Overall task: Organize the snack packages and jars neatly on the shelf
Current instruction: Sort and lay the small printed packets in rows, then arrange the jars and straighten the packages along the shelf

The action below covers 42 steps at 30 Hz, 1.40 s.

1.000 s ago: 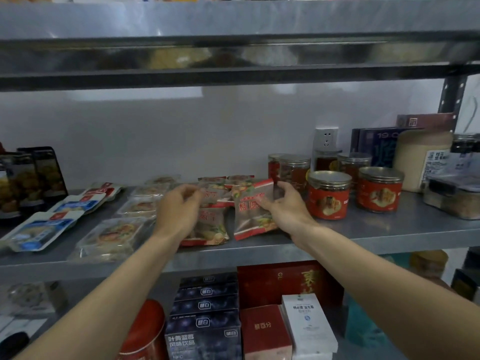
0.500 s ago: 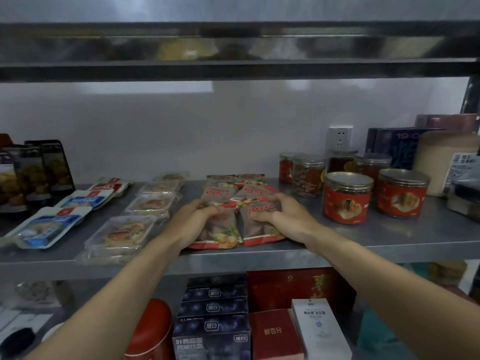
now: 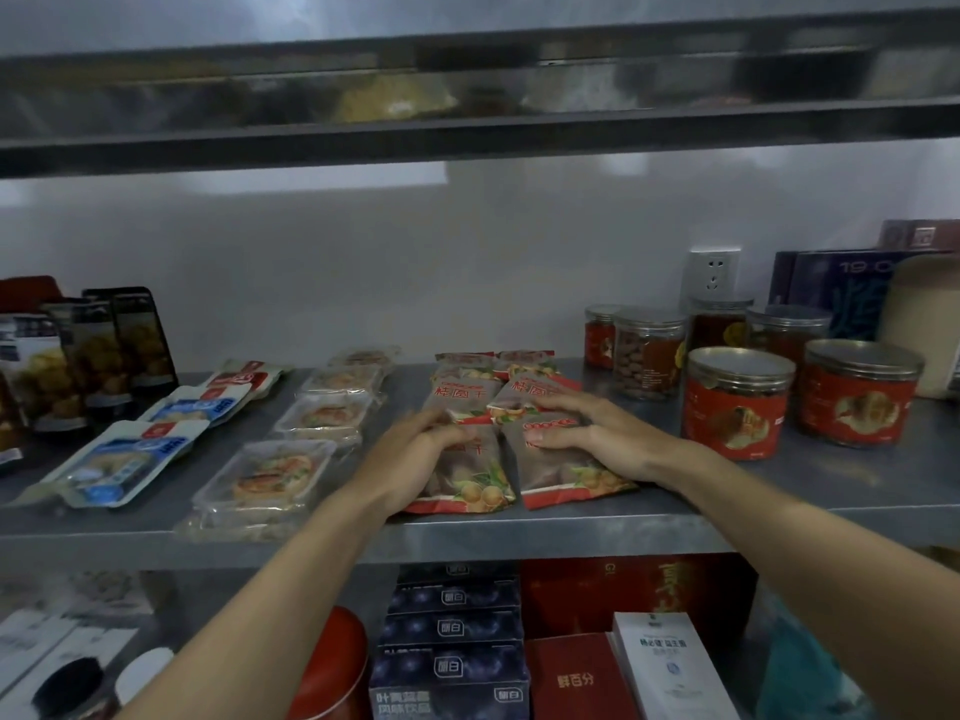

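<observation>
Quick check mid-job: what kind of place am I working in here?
Probably a storeroom or small shop's stock shelving: bare metal shelf tiers, rows of identical snack packs and sealed jars, boxed goods stacked below.

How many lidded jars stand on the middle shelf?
6: two wide red jars in front; four taller clear jars behind. Others may be hidden or cut off at right.
</observation>
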Motion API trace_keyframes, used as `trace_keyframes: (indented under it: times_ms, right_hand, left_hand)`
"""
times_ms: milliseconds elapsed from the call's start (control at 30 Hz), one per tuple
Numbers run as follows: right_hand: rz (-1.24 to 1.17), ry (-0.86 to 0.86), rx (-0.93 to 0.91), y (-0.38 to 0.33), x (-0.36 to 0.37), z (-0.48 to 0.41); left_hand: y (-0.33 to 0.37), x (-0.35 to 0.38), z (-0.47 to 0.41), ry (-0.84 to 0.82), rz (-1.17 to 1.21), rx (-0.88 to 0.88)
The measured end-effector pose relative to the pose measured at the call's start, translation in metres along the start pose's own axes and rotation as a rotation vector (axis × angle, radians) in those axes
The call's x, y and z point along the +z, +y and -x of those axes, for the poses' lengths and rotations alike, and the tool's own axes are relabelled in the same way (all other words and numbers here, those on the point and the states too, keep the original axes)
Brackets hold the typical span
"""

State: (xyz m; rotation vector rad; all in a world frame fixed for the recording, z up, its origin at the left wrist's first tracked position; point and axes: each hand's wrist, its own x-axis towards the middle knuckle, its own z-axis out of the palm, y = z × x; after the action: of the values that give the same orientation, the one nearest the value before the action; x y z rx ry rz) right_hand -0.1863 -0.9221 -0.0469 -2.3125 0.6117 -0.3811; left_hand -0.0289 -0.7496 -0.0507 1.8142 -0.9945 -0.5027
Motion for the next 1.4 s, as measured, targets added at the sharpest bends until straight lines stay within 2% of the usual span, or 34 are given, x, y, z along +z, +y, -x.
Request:
trace_keyframes:
  times_ms: [167, 300, 600, 900, 1033, 1133, 1200, 1300, 1400]
  right_hand:
    - [-0.011, 0.044, -0.046, -0.005, 0.005, 0.001]
    - [0.095, -0.006, -0.106, -0.006, 0.008, 0.004]
    - [0.148, -0.020, -0.112, -0.002, 0.009, 0.003]
    - [0.211, -0.015, -0.106, -0.008, 0.007, 0.006]
    - [0.292, 0.010, -0.118, -0.017, 0.001, 0.011]
    - [0.307, 0.092, -0.155, -0.026, -0.007, 0.024]
    - [0.402, 0.157, -0.176, -0.031, -0.017, 0.037]
    - [0.558, 0.228, -0.204, -0.034, -0.036, 0.057]
    - [0.587, 0.243, -0.175, -0.025, -0.056, 0.069]
  left_hand:
    - [0.000, 0.002, -0.001, 0.017, -0.005, -0.019]
    - [-0.003, 0.002, -0.004, 0.009, -0.023, -0.006]
    - [-0.008, 0.002, -0.010, 0.004, -0.060, -0.016]
    - [0.006, -0.001, -0.006, -0.006, -0.237, -0.003]
    - [0.015, -0.001, 0.001, 0.040, -0.358, 0.101]
    - [0.029, -0.003, 0.009, 0.107, -0.475, 0.259]
    - [0.036, -0.004, 0.009, 0.135, -0.568, 0.335]
    - [0.051, 0.006, 0.007, 0.140, -0.662, 0.397]
    - [0.070, 0.027, 0.004, 0.127, -0.693, 0.458]
